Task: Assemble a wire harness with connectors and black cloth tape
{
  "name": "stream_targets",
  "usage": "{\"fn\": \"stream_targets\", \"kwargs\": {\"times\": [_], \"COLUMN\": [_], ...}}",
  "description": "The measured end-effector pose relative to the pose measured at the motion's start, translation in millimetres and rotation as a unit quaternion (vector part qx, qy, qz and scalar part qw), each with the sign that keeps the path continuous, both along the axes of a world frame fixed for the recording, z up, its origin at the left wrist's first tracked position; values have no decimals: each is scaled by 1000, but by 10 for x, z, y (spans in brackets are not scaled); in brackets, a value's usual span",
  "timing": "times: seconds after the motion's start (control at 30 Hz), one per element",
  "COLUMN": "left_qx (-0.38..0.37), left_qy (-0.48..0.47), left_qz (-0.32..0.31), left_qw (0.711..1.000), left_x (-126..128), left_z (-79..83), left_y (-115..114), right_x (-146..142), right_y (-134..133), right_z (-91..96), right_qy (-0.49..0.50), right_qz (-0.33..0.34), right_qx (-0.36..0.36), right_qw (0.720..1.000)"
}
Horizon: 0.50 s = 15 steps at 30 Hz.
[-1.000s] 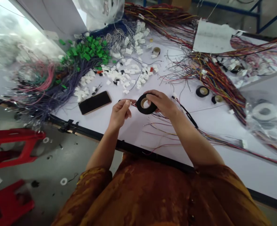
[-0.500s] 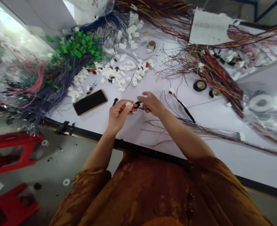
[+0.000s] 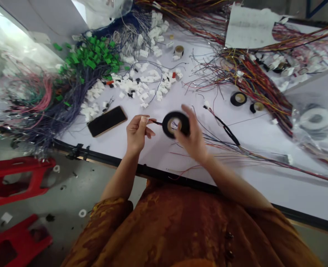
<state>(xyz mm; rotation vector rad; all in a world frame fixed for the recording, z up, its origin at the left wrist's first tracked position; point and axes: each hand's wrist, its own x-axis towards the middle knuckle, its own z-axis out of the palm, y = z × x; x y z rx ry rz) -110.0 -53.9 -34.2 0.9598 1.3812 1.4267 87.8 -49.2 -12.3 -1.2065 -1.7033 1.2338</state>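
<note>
Two hands on one roll of black tape (image 3: pixel 166 124) here, and it looks to us like it's held just above the table (image 3: pixel 300 196), with its hole facing up at us. It sits closer to our right hand (image 3: pixel 193 136), which is blurred across the roll's right edge, so we can't tell if it's clamped on or only touching. Our left hand (image 3: pixel 137 133) is just left of the roll, thumb and fingers pinched together on a short black strip (image 3: pixel 155 122) that runs roughly level from those fingertips to the roll. Can't tell if it's tape or wire. Further left, a black phone (image 3: pixel 107 121) lies on the table, while a loose bundle of coloured wires (image 3: pixel 253 79) and two more tape rolls (image 3: pixel 238 98) sit off to the right.
</note>
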Motion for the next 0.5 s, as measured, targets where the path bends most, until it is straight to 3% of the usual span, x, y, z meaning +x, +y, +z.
{"fn": "stream_targets", "kwargs": {"times": [0.07, 0.13, 0.23, 0.3, 0.37, 0.43, 0.5], "left_qx": [-19, -14, 36, 62, 52, 23, -3], "left_qy": [-17, -29, 9, 35, 3, -74, -138], "left_qz": [-12, -34, -83, -97, -69, -21, -21], "left_qw": [1000, 999, 996, 993, 996, 997, 990], "left_x": [3, 20, 56, 71, 75, 78, 95], "left_z": [-4, 45, 142, 147, 71, -58, -185], "left_y": [25, 18, -31, -59, -65, -52, -39], "right_x": [27, -27, -194, -257, -235, -149, -55], "right_y": [-250, -291, 8, 255, 389, 387, 314], "right_z": [-34, -70, -100, -105, -118, -159, -225], "right_qy": [-69, -47, 77, 149, 211, 264, 290], "right_qz": [53, 27, -91, -125, -137, -145, -160], "right_qx": [76, 74, -65, -204, -305, -336, -316], "right_qw": [993, 996, 991, 959, 918, 892, 889]}}
